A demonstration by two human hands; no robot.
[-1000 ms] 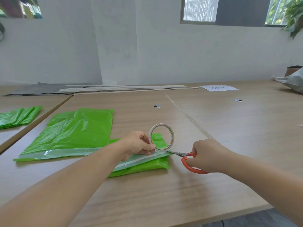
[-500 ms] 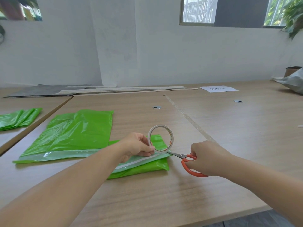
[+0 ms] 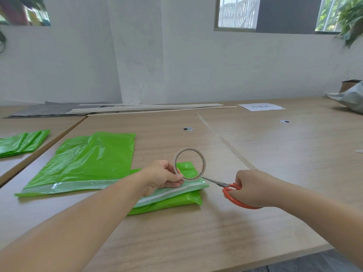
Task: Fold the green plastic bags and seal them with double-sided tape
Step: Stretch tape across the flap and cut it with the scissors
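A folded green plastic bag [image 3: 176, 201] lies near the table's front, with a white strip of tape along its pale flap. My left hand [image 3: 163, 176] pinches the double-sided tape roll [image 3: 189, 163], holding it upright just over the bag's right end. My right hand [image 3: 253, 188] grips orange-handled scissors [image 3: 229, 188], whose blades point left and reach the bottom of the roll. A flat, unfolded green bag [image 3: 88, 160] lies to the left, partly under the folded one.
More folded green bags [image 3: 21, 143] sit on the neighbouring table at the far left. Long wooden strips [image 3: 149, 109] and a grey sheet [image 3: 51, 108] lie along the back wall. A white paper label [image 3: 261, 107] and a grey bag [image 3: 351, 97] are at the back right.
The scissors' blades have closed at the roll's lower edge. Both hands hold nearly the same places; the view has tilted slightly.
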